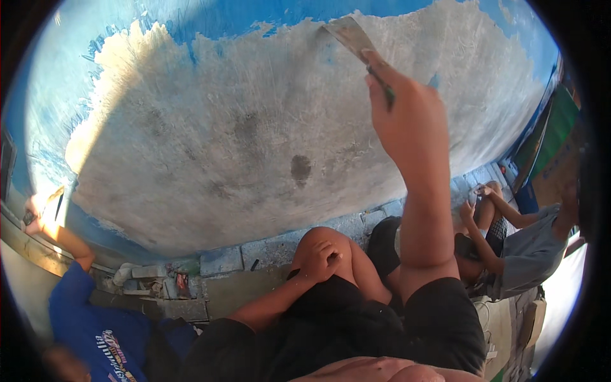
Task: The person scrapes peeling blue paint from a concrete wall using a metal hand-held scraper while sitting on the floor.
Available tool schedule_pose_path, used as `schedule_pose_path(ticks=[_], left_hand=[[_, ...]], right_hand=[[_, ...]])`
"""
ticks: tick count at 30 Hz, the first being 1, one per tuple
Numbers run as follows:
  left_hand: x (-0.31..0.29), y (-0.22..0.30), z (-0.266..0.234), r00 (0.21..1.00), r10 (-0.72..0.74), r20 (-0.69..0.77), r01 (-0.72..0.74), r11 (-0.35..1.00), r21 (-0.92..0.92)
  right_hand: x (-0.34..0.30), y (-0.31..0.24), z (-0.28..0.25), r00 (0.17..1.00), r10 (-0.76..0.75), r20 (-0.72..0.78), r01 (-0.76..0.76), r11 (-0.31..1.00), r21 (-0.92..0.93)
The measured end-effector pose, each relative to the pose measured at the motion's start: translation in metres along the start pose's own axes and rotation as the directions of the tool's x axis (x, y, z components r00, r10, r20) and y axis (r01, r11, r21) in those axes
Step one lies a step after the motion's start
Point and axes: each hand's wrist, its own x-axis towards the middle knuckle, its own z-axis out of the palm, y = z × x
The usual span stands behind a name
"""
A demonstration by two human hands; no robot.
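Note:
Raised in front of me, my right hand (410, 121) is closed around the handle of a scraper (350, 38). Its wide, flat metal blade meets the wall close to the ragged upper border between blue paint (223, 19) and a large bare grey patch (254, 95). My left hand (321, 260) rests on my bent knee (331, 239), its fingers curled in a loose fist. Nothing shows in that fist.
At left, a person in a blue shirt (95, 325) holds a flat tool (56, 198) by the wall. At right sits a person in a grey shirt (531, 254), handling something small and pale. Rubble (149, 280) and grey blocks (223, 260) line the wall's foot.

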Motion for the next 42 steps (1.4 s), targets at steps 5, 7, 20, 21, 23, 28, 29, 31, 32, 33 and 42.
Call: schedule_pose_path(ticks=[5, 7, 20, 21, 23, 28, 29, 31, 32, 33, 42], left_hand=[[0.006, 0.002, -0.007, 1.000, -0.025, 0.018, 0.026, 1.000, -0.006], [0.005, 0.002, -0.004, 1.000, -0.017, 0.000, 0.017, 1.000, -0.011], [0.008, 0.003, -0.001, 0.999, -0.033, 0.035, 0.033, 0.999, 0.008], [0.006, 0.003, -0.001, 0.998, -0.040, 0.043, 0.040, 0.999, 0.005], [0.007, 0.001, -0.001, 1.000, 0.024, 0.012, -0.024, 1.000, 0.010], [0.003, 0.002, -0.004, 1.000, 0.001, 0.004, -0.001, 1.000, 0.004], [0.005, 0.005, -0.003, 0.999, 0.023, -0.031, -0.023, 1.000, 0.010], [0.006, 0.002, 0.000, 1.000, 0.001, -0.012, -0.001, 1.000, 0.002], [0.004, 0.001, 0.001, 1.000, -0.016, 0.003, 0.016, 1.000, 0.005], [0.003, 0.001, 0.000, 1.000, -0.019, -0.003, 0.019, 1.000, 0.009], [0.001, 0.001, 0.004, 1.000, 0.006, -0.014, -0.006, 1.000, 0.017]], right_hand=[[-0.024, -0.006, -0.049, 0.999, 0.023, -0.025, -0.020, 0.991, 0.134], [-0.011, -0.007, -0.041, 1.000, 0.006, -0.025, -0.004, 0.996, 0.092], [0.013, 0.022, -0.025, 0.998, -0.030, -0.049, 0.032, 0.999, 0.033], [0.021, 0.021, -0.013, 0.998, -0.049, -0.038, 0.049, 0.999, -0.007], [0.013, 0.026, -0.031, 0.999, -0.025, -0.029, 0.025, 1.000, 0.005], [-0.004, 0.039, -0.054, 0.987, -0.084, -0.134, 0.091, 0.995, 0.048], [0.007, 0.038, -0.046, 0.987, -0.091, -0.133, 0.097, 0.994, 0.044], [0.030, 0.031, -0.025, 0.998, -0.040, 0.042, 0.045, 0.992, -0.117], [0.026, 0.031, -0.030, 0.998, -0.038, 0.055, 0.045, 0.992, -0.119], [0.024, 0.031, -0.041, 0.998, -0.059, 0.005, 0.059, 0.997, -0.050], [0.017, 0.010, -0.022, 1.000, -0.001, 0.008, 0.000, 0.998, 0.063]])
